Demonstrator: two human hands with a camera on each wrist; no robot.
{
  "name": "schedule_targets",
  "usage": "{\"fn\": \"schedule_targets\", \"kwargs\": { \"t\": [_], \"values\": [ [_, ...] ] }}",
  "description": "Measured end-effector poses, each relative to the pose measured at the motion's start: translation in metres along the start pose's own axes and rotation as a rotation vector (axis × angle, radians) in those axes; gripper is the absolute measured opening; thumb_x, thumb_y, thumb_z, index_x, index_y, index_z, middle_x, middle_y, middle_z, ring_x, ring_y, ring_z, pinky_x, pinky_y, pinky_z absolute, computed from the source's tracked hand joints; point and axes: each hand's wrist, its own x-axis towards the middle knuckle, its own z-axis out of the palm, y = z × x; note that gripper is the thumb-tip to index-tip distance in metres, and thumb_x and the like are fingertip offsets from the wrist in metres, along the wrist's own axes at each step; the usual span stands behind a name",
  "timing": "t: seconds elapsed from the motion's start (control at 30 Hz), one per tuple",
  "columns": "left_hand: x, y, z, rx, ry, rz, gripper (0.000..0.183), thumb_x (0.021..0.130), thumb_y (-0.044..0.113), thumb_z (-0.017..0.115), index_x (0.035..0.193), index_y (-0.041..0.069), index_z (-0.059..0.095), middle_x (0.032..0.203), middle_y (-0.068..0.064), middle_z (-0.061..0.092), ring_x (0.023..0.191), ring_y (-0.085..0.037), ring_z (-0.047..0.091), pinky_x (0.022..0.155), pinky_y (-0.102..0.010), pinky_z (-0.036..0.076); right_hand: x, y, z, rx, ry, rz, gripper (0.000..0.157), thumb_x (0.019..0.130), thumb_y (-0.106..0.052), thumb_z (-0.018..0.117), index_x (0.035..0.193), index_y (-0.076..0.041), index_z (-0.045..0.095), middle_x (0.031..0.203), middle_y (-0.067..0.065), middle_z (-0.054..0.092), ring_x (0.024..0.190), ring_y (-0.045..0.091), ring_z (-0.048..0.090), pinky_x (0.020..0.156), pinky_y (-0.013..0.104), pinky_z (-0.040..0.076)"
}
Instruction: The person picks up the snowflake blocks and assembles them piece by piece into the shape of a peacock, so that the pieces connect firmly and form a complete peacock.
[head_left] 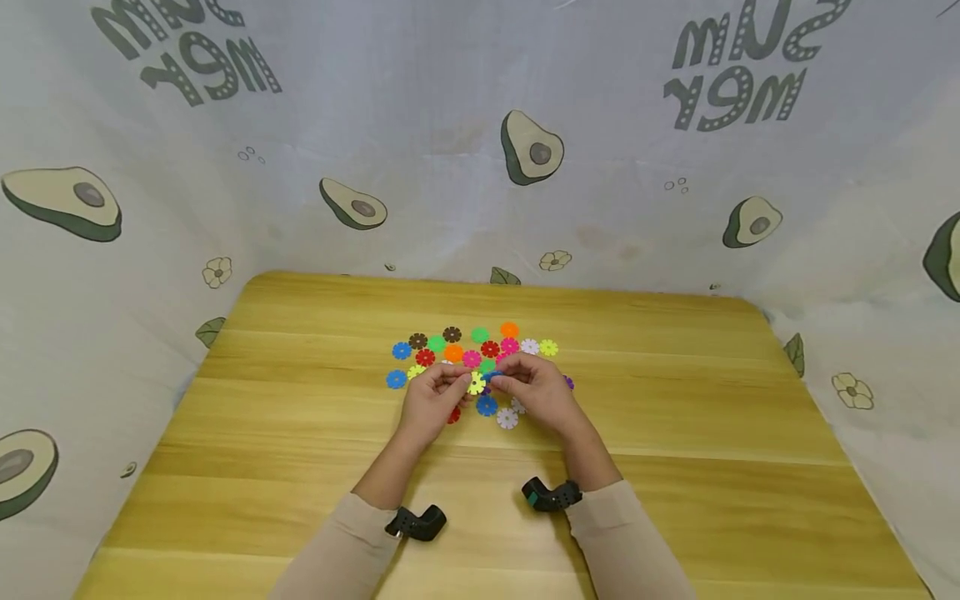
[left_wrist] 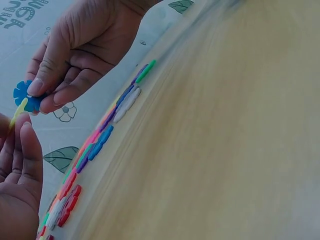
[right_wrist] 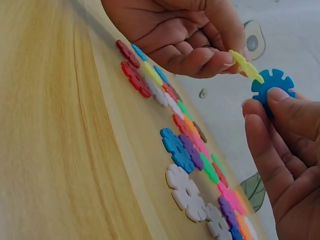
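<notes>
Both hands meet above the table, over a spread of plastic snowflake discs. My left hand (head_left: pixel 433 402) pinches a yellow snowflake disc (head_left: pixel 476 383) between thumb and fingers. Between thumb and fingertips, my right hand (head_left: pixel 542 392) holds a blue snowflake disc (right_wrist: pixel 272 85). In the right wrist view the yellow disc's edge meets the notched rim of the blue one, the two standing at an angle to each other. The left wrist view shows the yellow disc edge-on against the blue one. Fingers cover part of each disc.
Several loose discs lie flat under and beyond the hands, among them a brown disc (head_left: pixel 452 334), an orange disc (head_left: pixel 509 331) and a white disc (head_left: pixel 507 418). The wooden table (head_left: pixel 300 475) backs onto a hanging cloth (head_left: pixel 442 217) printed with avocados. A black wrist device (head_left: pixel 551 495) sits on each forearm.
</notes>
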Motion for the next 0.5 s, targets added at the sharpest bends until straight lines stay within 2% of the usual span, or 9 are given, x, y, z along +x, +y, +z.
{"fn": "schedule_targets", "kwargs": {
  "t": [0.13,0.33,0.43,0.5],
  "values": [
    [0.0,0.002,0.0,-0.028,-0.012,-0.015,0.019,0.097,0.005,0.068,0.11,-0.009,0.069,0.09,-0.008,0.072,0.069,-0.013,0.071,0.067,-0.023,0.063,0.0,-0.001,0.001,0.003,0.018,0.007,0.011,0.096,-0.007,0.07,0.101,0.003,0.068,0.1,0.022,0.074,0.095,0.04,0.074,0.086,0.044,0.064],
    [0.0,0.002,0.0,-0.014,-0.013,-0.022,0.019,0.097,0.005,0.068,0.109,-0.009,0.07,0.091,-0.009,0.073,0.069,-0.015,0.071,0.067,-0.028,0.064,-0.001,-0.001,0.004,0.017,0.012,-0.013,0.009,0.094,-0.004,0.07,0.1,0.004,0.07,0.098,0.022,0.075,0.093,0.038,0.076,0.084,0.042,0.065],
    [0.0,0.001,0.0,-0.004,0.008,-0.017,0.019,0.097,0.006,0.068,0.109,-0.008,0.07,0.092,-0.009,0.074,0.068,-0.013,0.07,0.066,-0.026,0.064,-0.001,-0.001,0.008,0.022,0.019,-0.022,0.008,0.094,-0.003,0.07,0.098,0.003,0.071,0.097,0.021,0.075,0.091,0.034,0.076,0.082,0.038,0.065],
    [-0.001,0.001,0.002,-0.009,0.033,-0.013,0.018,0.097,0.006,0.068,0.109,-0.007,0.07,0.092,-0.009,0.073,0.068,-0.012,0.07,0.066,-0.025,0.064,-0.001,0.0,0.011,-0.016,0.037,-0.028,0.008,0.094,-0.004,0.071,0.1,0.001,0.072,0.098,0.018,0.076,0.09,0.029,0.076,0.082,0.036,0.065]
  ]
}}
